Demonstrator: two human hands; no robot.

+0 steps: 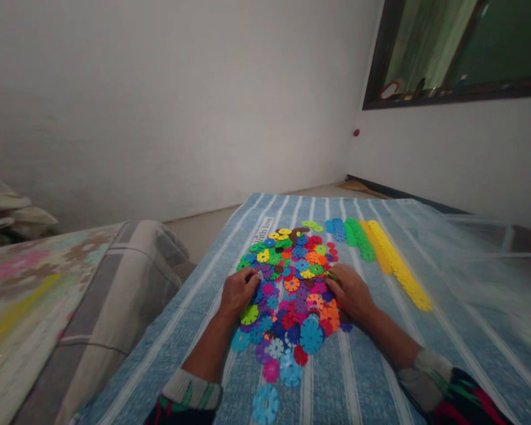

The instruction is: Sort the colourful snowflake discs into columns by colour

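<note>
A heap of colourful notched plastic discs (292, 307) lies between my hands on a blue striped cloth. At the heap's left edge is my left hand (239, 290), its fingers closed; what is between the fingertips, if anything, is too small to make out. My right hand (349, 290) rests on the right edge, thumb and fingers pinching a small yellow-green disc (331, 275). Beyond it, overlapping discs lie sorted by colour: a long yellow row (400, 265), an orange row (376, 247), a green row (359, 239) and a short blue row (336, 229).
The striped cloth (168, 360) covers the work surface. A hazy see-through plastic container or sheet (504, 265) is on the right. To the left stands a surface with grey striped fabric (115, 289) and a blurred yellow strip (22, 310). White walls (181, 106) close off the back.
</note>
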